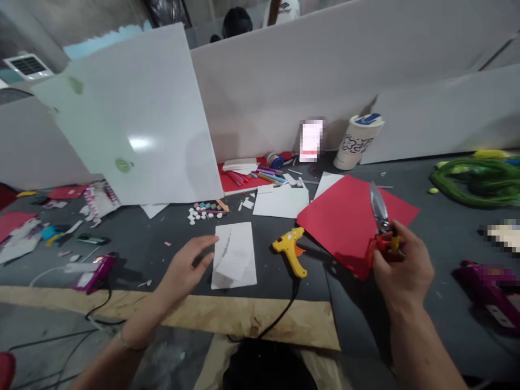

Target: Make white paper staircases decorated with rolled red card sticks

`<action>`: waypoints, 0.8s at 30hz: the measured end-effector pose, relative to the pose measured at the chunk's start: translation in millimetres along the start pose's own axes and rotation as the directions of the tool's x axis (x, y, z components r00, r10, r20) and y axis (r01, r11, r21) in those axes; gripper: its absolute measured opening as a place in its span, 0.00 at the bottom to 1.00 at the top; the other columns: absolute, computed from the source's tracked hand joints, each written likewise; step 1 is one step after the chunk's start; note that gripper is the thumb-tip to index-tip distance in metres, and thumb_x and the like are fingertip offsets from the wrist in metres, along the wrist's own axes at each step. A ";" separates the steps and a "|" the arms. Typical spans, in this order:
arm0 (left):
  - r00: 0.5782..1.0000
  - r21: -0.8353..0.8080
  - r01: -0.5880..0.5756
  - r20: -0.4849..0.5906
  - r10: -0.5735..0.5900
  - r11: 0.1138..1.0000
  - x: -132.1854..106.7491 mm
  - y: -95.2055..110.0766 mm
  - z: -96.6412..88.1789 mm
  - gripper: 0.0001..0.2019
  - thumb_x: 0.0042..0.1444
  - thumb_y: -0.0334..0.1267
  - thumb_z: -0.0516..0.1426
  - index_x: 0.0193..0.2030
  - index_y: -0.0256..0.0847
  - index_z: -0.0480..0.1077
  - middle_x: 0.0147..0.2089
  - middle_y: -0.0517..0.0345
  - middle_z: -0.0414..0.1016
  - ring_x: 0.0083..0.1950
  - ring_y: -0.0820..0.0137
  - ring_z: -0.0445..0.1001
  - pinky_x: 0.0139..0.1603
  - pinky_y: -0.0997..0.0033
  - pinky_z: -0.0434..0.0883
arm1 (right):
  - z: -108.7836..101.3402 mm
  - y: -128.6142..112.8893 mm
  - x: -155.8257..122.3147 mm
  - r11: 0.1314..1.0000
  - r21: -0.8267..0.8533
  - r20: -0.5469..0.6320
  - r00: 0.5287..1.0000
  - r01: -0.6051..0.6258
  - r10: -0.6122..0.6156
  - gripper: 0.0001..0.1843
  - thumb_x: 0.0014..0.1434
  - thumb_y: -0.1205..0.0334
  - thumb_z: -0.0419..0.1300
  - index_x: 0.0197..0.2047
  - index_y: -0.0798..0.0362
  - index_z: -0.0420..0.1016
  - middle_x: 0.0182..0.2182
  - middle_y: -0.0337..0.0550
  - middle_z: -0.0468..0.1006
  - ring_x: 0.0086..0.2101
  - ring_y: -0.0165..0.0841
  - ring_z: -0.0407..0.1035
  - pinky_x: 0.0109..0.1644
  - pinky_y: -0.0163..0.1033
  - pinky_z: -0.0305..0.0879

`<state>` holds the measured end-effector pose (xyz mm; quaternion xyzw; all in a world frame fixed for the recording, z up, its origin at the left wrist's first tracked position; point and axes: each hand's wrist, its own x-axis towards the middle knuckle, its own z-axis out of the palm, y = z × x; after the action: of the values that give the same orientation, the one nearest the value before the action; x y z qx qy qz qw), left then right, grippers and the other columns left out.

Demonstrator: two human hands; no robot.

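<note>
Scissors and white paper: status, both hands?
Right hand grips scissors, blades up, shut. Left hand open, fingertips at white paper. Yellow glue gun lies between them, beside red sheet.

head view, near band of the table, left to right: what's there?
Magenta tool → left hand → white paper piece → yellow glue gun → red paper sheet → right hand holding red-handled scissors → another magenta tool.
</note>
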<state>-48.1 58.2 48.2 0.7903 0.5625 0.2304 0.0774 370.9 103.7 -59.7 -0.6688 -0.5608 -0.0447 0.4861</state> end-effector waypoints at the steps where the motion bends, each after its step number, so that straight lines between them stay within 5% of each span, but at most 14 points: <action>1: 1.000 0.040 -0.024 -0.003 0.024 0.999 -14.5 -6.4 7.3 0.16 0.64 0.38 0.50 0.57 0.41 0.67 0.55 0.49 0.75 0.56 0.64 0.73 0.58 0.62 0.71 | 0.6 1.6 -1.0 1.000 -0.019 0.007 1.000 0.003 -0.002 0.29 0.52 0.60 0.59 0.59 0.54 0.69 0.44 0.50 0.75 0.39 0.40 0.71 0.42 0.44 0.69; 5: 0.982 0.179 -0.189 0.005 0.191 0.965 -45.9 -13.8 35.0 0.22 0.63 0.31 0.50 0.65 0.42 0.59 0.63 0.46 0.68 0.67 0.62 0.63 0.63 0.56 0.67 | 1.2 3.9 -2.2 0.998 -0.056 0.019 1.000 0.018 -0.017 0.31 0.51 0.59 0.60 0.59 0.56 0.69 0.45 0.52 0.76 0.41 0.42 0.72 0.46 0.46 0.68; 12: 0.917 0.281 -0.392 0.041 0.397 0.876 -38.7 -8.4 52.0 0.22 0.63 0.27 0.50 0.64 0.38 0.61 0.59 0.47 0.73 0.68 0.63 0.63 0.66 0.55 0.64 | 0.4 0.2 -1.6 0.996 -0.079 0.032 0.999 0.034 -0.031 0.32 0.50 0.56 0.58 0.57 0.61 0.71 0.42 0.54 0.76 0.40 0.42 0.71 0.45 0.46 0.67; 24: 0.944 0.214 -0.304 -0.060 0.323 0.928 -43.0 -7.8 69.7 0.23 0.61 0.24 0.47 0.63 0.35 0.59 0.59 0.43 0.72 0.64 0.65 0.68 0.59 0.61 0.73 | 0.0 -11.7 -1.3 0.994 -0.104 0.052 0.998 0.046 -0.041 0.34 0.48 0.51 0.56 0.54 0.63 0.74 0.38 0.54 0.76 0.36 0.43 0.70 0.42 0.47 0.67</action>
<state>-34.5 30.7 -28.2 0.8620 0.4523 0.2186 -0.0677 361.2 101.6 -53.4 -0.6819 -0.5840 -0.0680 0.4351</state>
